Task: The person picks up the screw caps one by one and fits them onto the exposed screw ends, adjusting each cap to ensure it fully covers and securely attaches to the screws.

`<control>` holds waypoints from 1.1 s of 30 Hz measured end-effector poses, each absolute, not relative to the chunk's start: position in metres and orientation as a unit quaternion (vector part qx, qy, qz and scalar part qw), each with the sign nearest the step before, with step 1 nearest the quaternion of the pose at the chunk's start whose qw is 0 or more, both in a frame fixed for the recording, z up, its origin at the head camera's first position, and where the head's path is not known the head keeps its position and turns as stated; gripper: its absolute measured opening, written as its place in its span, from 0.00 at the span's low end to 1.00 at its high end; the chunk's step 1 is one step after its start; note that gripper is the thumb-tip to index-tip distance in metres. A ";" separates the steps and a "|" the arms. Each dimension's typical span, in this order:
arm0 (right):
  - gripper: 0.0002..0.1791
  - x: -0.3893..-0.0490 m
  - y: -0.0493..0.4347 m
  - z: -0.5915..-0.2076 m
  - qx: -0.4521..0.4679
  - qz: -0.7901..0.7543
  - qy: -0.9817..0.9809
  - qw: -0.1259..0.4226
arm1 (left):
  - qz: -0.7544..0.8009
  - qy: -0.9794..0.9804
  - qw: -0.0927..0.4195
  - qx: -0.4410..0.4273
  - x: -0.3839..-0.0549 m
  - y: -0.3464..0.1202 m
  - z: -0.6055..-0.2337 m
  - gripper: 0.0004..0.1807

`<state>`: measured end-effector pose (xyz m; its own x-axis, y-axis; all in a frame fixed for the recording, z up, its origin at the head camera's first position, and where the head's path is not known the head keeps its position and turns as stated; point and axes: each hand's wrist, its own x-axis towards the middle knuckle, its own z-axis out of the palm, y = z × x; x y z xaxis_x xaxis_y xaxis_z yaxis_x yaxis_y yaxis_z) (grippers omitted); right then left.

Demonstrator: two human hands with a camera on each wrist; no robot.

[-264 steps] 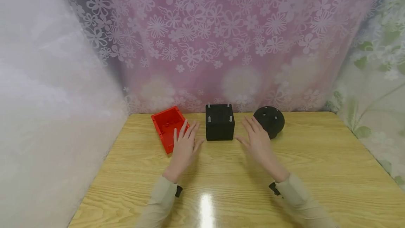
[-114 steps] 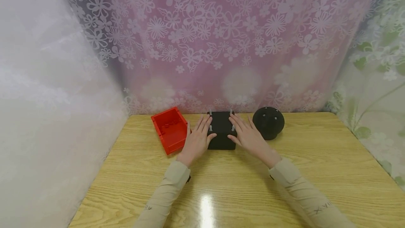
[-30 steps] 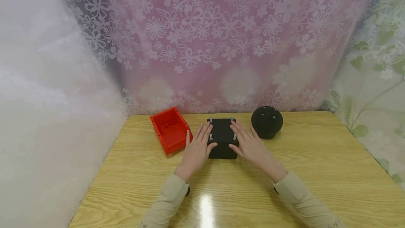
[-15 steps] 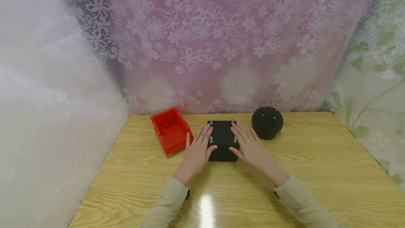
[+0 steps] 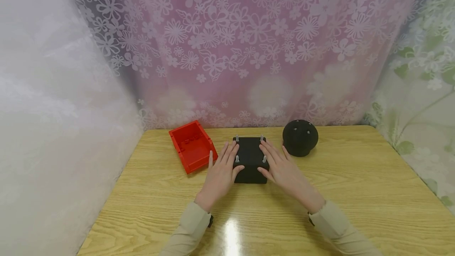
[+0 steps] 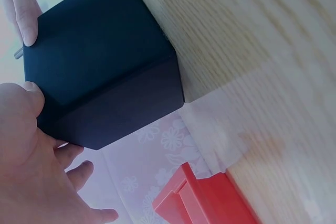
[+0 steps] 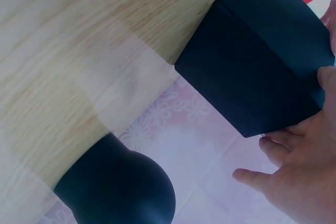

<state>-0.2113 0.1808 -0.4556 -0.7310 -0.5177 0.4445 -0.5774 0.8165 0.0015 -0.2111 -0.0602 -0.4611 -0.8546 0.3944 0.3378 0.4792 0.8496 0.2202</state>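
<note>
A black box (image 5: 250, 151) with a metal pin standing at each top corner sits on the table in front of me. My left hand (image 5: 219, 175) lies along its left side, fingers straight on the top edge and thumb at the front face. On the opposite side, my right hand (image 5: 287, 172) rests in the same way, its thumb also on the front. In the left wrist view the left thumb touches an edge of the box (image 6: 105, 51). The right wrist view shows the right little finger held off the box (image 7: 252, 66).
A red open bin (image 5: 193, 151) lies close to the left hand. Behind the right hand stands a black mushroom-shaped object (image 5: 300, 139) with metal pins on top. A pink flowered curtain (image 5: 227, 50) hangs behind the wooden table (image 5: 149, 208).
Both hands were apart from the box at first, then came onto its sides. The box has since slid toward me with them, slowly in the last second. The bin and round object have stayed put.
</note>
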 end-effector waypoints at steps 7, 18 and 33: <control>0.43 -0.217 0.186 -0.452 0.315 0.070 -0.924 0.207 | -0.154 -0.952 0.132 -0.228 -0.211 -0.060 -0.461 0.39; 0.42 -0.225 0.189 -0.454 0.348 0.068 -0.905 0.236 | -0.154 -0.951 0.134 -0.233 -0.212 -0.063 -0.459 0.39; 0.41 -0.222 0.186 -0.456 0.333 0.093 -0.911 0.225 | -0.137 -0.946 0.124 -0.265 -0.232 -0.093 -0.409 0.35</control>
